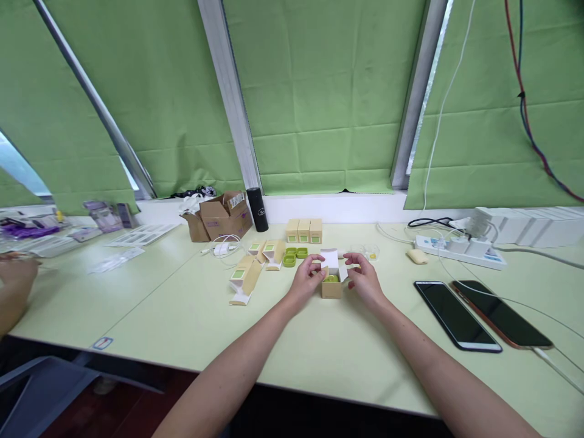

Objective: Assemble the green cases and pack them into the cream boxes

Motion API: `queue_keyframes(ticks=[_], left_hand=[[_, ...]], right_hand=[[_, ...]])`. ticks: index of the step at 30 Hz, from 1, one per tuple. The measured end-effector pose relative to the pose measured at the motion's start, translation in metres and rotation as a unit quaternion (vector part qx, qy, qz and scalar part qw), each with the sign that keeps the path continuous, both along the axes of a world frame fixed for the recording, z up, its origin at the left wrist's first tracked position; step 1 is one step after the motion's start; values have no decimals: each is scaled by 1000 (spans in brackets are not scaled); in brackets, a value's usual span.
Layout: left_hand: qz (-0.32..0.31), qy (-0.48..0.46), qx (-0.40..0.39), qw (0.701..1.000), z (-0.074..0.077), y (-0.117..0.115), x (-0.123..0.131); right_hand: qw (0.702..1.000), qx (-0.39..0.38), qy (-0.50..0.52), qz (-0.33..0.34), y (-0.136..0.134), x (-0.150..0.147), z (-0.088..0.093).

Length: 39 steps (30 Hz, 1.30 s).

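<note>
A small brown cardboard box [331, 291] stands upright on the table with its white-lined lid raised and side flaps spread. Inside it a yellow-green item [331, 278] shows; its kind is hard to make out. My left hand [308, 277] has curled fingers and the thumb at the box's left flap. On the other side, my right hand [365, 280] has its thumb and fingers around the white right flap. Green open cases [289, 260] lie just left of my left hand. Behind my right hand are small clear plastic pieces [370, 251].
Opened boxes [246, 274] lie to the left, and closed boxes [303, 231] stand behind. Further back are a carton [225, 216] and a black bottle [258, 210]. Two phones [458, 316], cables and a power strip [460, 250] occupy the right. Another person's arm [16, 292] shows at far left.
</note>
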State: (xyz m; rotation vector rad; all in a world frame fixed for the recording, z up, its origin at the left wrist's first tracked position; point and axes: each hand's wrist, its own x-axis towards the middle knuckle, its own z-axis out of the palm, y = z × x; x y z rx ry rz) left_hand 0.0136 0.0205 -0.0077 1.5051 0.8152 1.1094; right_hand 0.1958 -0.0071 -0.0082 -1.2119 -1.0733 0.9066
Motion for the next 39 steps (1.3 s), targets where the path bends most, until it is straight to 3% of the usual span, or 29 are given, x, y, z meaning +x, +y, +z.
queue_keyframes(ticks=[24,39], left_hand=[[-1,17,-5,1000,5,-4,2],[-1,11,0,1000,8,-6,3]], right_hand=[[998,-21,45,46,-2,-3,-3],[996,-36,0,81,-2,-7,-10]])
